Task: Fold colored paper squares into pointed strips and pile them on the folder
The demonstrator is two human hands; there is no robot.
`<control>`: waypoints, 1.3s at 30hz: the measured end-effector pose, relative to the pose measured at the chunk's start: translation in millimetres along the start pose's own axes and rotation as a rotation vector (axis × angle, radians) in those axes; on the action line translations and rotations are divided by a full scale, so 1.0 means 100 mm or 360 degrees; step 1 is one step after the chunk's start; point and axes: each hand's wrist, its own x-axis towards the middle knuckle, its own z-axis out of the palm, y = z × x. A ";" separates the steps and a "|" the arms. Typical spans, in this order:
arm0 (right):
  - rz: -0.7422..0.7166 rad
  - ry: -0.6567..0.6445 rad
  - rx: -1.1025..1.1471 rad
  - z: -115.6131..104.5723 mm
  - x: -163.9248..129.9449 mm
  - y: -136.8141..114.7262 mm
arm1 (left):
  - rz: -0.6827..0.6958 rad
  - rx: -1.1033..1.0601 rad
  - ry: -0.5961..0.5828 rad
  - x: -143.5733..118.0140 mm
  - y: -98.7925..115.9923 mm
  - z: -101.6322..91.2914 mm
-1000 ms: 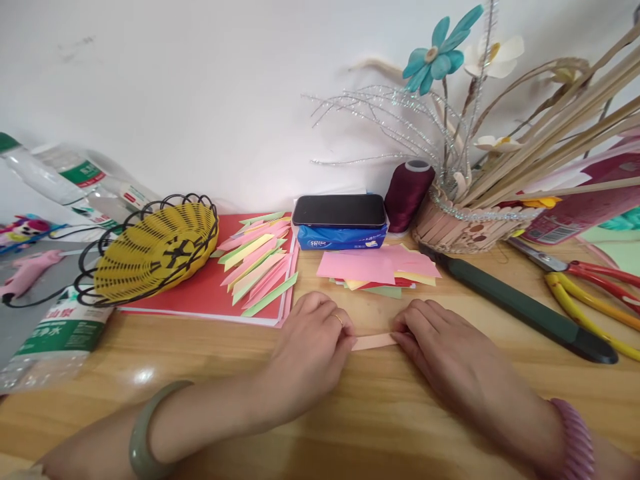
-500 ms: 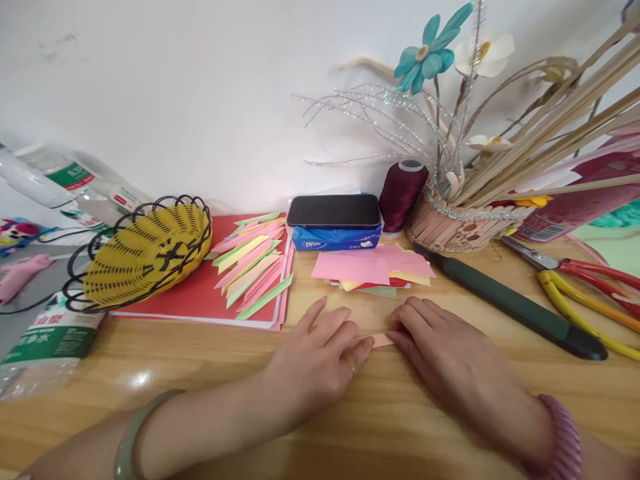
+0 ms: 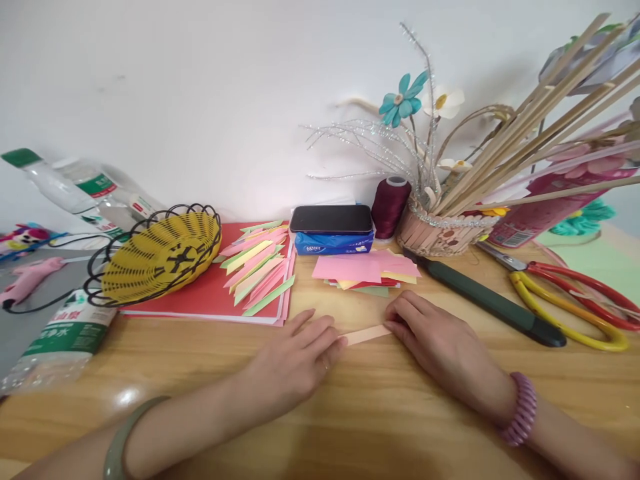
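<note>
Lying flat on the table (image 3: 350, 420), the strip (image 3: 367, 334) ran nearly left to right, its right end tilted a little away from the person. It was long and narrow, peach in colour. The left hand (image 3: 295, 360) rested palm down at its left end, fingers (image 3: 320, 330) slightly spread and fingertips on or at the paper; whether they pinched it could not be told. The right hand (image 3: 440, 340) lay at the right end, fingers close together, pressing the tip down against the wood.

Just beyond the strip sat a paper stack (image 3: 367, 270) of pink, yellow and green sheets, near but apart from it. Behind that stood a tissue pack (image 3: 333, 242) with a phone (image 3: 331, 218) on top, and a spool (image 3: 390, 207) beside a stick vase (image 3: 435, 233). A dark knife (image 3: 487, 303) lay diagonally to the right of the right hand, and scissors (image 3: 565, 293) farther right. To the left, a red folder (image 3: 200, 293) bore folded pieces (image 3: 257, 270) and a yellow basket (image 3: 160, 253). Bottles (image 3: 60, 333) lay at the far left. Nothing lay between the hands but the strip.
</note>
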 end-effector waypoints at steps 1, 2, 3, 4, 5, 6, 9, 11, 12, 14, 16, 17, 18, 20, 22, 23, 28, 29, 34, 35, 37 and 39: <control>0.0003 -0.0001 0.0001 0.00 0.00 0.00 | 0.0009 -0.0011 -0.0009 -0.02 0.00 -0.01; 0.0005 0.0002 0.0000 0.01 -0.01 -0.01 | -0.0008 -0.0028 -0.0013 -0.04 0.00 -0.02; 0.0005 0.0006 -0.0002 0.01 -0.01 -0.01 | -0.0047 -0.0052 -0.0007 -0.06 0.00 -0.03; 0.0003 0.0012 -0.0004 0.01 -0.01 -0.01 | -0.0104 -0.0083 0.0014 -0.08 0.00 -0.03; 0.0000 0.0018 -0.0007 0.01 -0.02 -0.01 | -0.0175 -0.0121 0.0046 -0.08 0.00 -0.04; -0.0004 0.0026 -0.0011 0.02 -0.02 -0.02 | -0.0251 -0.0165 0.0077 -0.09 0.01 -0.05; -0.0020 0.0061 -0.0023 0.02 -0.02 -0.02 | -0.0302 -0.0271 0.0154 -0.06 0.01 -0.06; -0.0041 0.0095 -0.0031 0.04 -0.01 -0.01 | -0.0245 -0.0276 0.0207 0.00 0.02 -0.06; -0.0055 0.0113 -0.0035 0.05 -0.02 0.00 | -0.0221 -0.0245 0.0213 0.04 0.03 -0.05; -0.0087 0.0152 -0.0045 0.07 -0.02 0.02 | -0.0226 -0.0105 0.0131 0.14 0.07 -0.03; -0.0118 0.0196 -0.0059 0.08 -0.03 0.04 | -0.0203 0.0119 -0.0029 0.25 0.11 0.01; -0.0137 0.0217 -0.0066 0.08 -0.04 0.05 | -0.0148 0.0207 -0.0112 0.29 0.13 0.02; -0.0160 0.0238 -0.0074 0.08 -0.04 0.04 | -0.0108 0.0242 -0.0142 0.34 0.15 0.04; -0.0234 0.0276 -0.0091 0.07 -0.05 0.01 | -0.0042 0.0284 -0.0171 0.40 0.18 0.05; -0.0351 0.0302 -0.0104 0.05 -0.06 -0.04 | -0.0026 0.0297 -0.0153 0.43 0.19 0.06; -0.0417 0.0309 -0.0106 0.04 -0.07 -0.07 | -0.0033 0.0301 -0.0139 0.43 0.19 0.06; -0.0621 0.0332 -0.0094 0.02 -0.14 -0.06 | -0.0087 0.0276 -0.0058 0.43 0.21 0.03; -0.0636 0.0343 -0.0088 0.02 -0.16 -0.04 | -0.0077 0.0263 -0.0042 0.42 0.21 0.01; -0.0708 0.0267 0.0013 0.01 -0.19 -0.02 | 0.0067 0.0190 0.0026 0.34 0.23 -0.13; -0.0719 0.0231 0.0031 0.01 -0.18 -0.03 | 0.0095 0.0195 0.0031 0.31 0.24 -0.15; -0.0748 0.0160 0.0060 -0.01 -0.17 -0.06 | 0.0133 0.0188 0.0051 0.26 0.24 -0.17; -0.0803 0.0103 0.0102 -0.02 -0.17 -0.09 | 0.0135 0.0111 0.0056 0.21 0.24 -0.18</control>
